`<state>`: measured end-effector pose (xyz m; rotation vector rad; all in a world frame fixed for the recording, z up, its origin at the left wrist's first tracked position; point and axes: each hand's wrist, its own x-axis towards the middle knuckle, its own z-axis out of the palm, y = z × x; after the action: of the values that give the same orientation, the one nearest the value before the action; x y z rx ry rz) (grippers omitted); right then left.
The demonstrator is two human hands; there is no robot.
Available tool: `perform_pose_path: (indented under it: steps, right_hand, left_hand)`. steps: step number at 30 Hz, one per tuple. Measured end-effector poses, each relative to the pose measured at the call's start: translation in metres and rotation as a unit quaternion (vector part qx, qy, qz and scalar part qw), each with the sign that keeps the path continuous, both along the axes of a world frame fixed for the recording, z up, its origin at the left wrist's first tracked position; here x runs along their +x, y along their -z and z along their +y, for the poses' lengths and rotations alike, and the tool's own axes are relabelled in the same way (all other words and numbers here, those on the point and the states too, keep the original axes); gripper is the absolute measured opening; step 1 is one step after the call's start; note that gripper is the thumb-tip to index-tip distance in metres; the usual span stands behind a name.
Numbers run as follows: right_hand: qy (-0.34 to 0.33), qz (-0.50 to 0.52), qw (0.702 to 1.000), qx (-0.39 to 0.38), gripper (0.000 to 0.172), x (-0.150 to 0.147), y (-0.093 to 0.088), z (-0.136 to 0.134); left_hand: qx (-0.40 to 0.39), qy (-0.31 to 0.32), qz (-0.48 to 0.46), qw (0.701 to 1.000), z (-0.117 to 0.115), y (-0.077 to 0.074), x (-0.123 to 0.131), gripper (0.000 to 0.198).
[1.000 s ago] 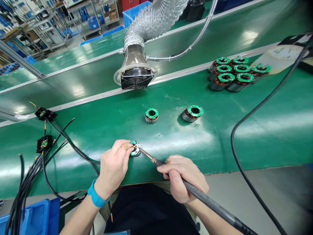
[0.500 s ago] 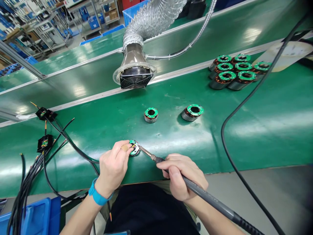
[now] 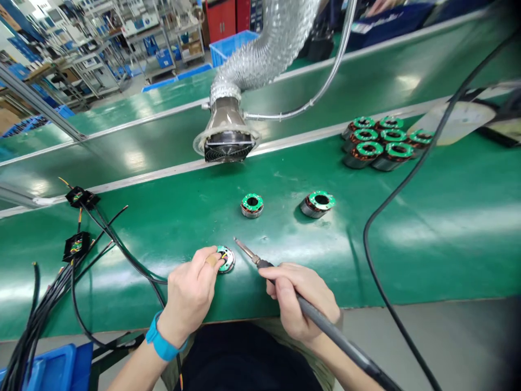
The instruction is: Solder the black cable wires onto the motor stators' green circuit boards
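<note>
My left hand (image 3: 192, 290), a blue band at its wrist, is closed in a pinch on the thin coloured wire ends of a black cable (image 3: 152, 274). These ends meet the green ring board of a small motor stator (image 3: 228, 260) on the bench, partly covered by my fingers. In my right hand (image 3: 303, 298) is a soldering iron (image 3: 250, 254), gripped like a pen. Its tip is in the air just up and right of the stator, apart from it. Further back stand a short stator (image 3: 252, 207) and a taller stator (image 3: 316, 207), both with green boards on top.
Several stators (image 3: 393, 155) are grouped at the back right. A fume extractor (image 3: 228, 144) hangs over the bench's back edge. Black cables (image 3: 49, 296) and black boxes (image 3: 76, 245) lie at the left. The iron's black cord (image 3: 376, 271) crosses the right side.
The soldering iron's tip has lifted off the stator's board and moved up and right. My left hand keeps its pinch at the stator. The camera view has tilted slightly upward.
</note>
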<state>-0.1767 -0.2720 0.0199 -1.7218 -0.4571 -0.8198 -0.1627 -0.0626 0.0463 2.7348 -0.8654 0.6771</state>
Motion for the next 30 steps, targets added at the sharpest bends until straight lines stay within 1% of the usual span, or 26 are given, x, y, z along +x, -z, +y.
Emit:
perform_pose_path:
  steps: [2, 4, 5, 7, 10, 12, 14, 15, 17, 20, 23, 25, 27, 28, 30]
  right_hand:
    - [0.02, -0.035, 0.992, -0.121, 0.022, 0.018, -0.007, -0.005]
    - [0.053, -0.062, 0.968, -0.237, 0.021, 0.041, -0.013, -0.011]
    - [0.063, -0.063, 0.957, -0.275, 0.022, 0.053, -0.015, -0.013]
    - [0.054, -0.044, 0.947, -0.315, 0.028, 0.076, -0.014, -0.017]
    - [0.033, -0.004, 0.942, -0.333, 0.035, 0.099, -0.002, -0.02]
    - [0.023, 0.014, 0.939, -0.343, 0.038, 0.104, 0.009, -0.021]
    - [0.007, 0.029, 0.934, -0.355, 0.043, 0.103, 0.017, -0.022]
    - [0.0, 0.033, 0.933, -0.357, 0.044, 0.101, 0.018, -0.023]
    - [-0.008, 0.037, 0.935, -0.352, 0.04, 0.096, 0.016, -0.023]
    - [-0.015, 0.037, 0.948, -0.316, 0.034, 0.088, 0.007, -0.021]
    - [-0.042, 0.04, 0.96, -0.274, 0.038, 0.078, 0.004, -0.019]
    - [-0.052, 0.031, 0.965, -0.254, 0.041, 0.068, 0.007, -0.016]
    - [-0.042, 0.012, 0.969, -0.245, 0.042, 0.056, 0.012, -0.015]
    - [-0.03, 0.003, 0.969, -0.247, 0.042, 0.05, 0.016, -0.016]
    - [-0.03, 0.005, 0.968, -0.247, 0.042, 0.044, 0.026, -0.018]
  left_hand:
    - [-0.002, 0.001, -0.002, 1.0, 0.0, 0.001, -0.001, 0.006]
    - [-0.006, 0.001, -0.005, 1.0, 0.0, 0.003, -0.001, 0.007]
    - [-0.01, 0.001, -0.006, 1.0, 0.0, 0.003, -0.001, 0.007]
    - [-0.018, -0.001, -0.002, 1.0, 0.0, 0.003, 0.0, 0.007]
    - [-0.028, 0.002, 0.003, 1.0, -0.001, 0.003, -0.001, 0.006]
    - [-0.031, 0.002, 0.004, 0.999, -0.001, 0.003, -0.001, 0.005]
    - [-0.035, 0.003, 0.007, 0.999, -0.001, 0.003, -0.001, 0.006]
    - [-0.037, 0.002, 0.01, 0.999, -0.001, 0.003, -0.001, 0.006]
    - [-0.038, 0.001, 0.014, 0.999, -0.001, 0.004, -0.001, 0.007]
    - [-0.043, 0.002, 0.018, 0.999, 0.0, 0.005, 0.001, 0.008]
    - [-0.061, 0.003, 0.03, 0.998, 0.0, 0.003, 0.002, 0.011]
    - [-0.08, -0.001, 0.066, 0.995, 0.0, 0.0, -0.001, 0.013]
    - [-0.106, -0.012, 0.127, 0.986, -0.002, -0.005, -0.007, 0.013]
    - [-0.111, -0.024, 0.156, 0.981, -0.003, -0.007, -0.01, 0.018]
    - [-0.079, -0.054, 0.196, 0.976, -0.005, -0.009, -0.012, 0.056]
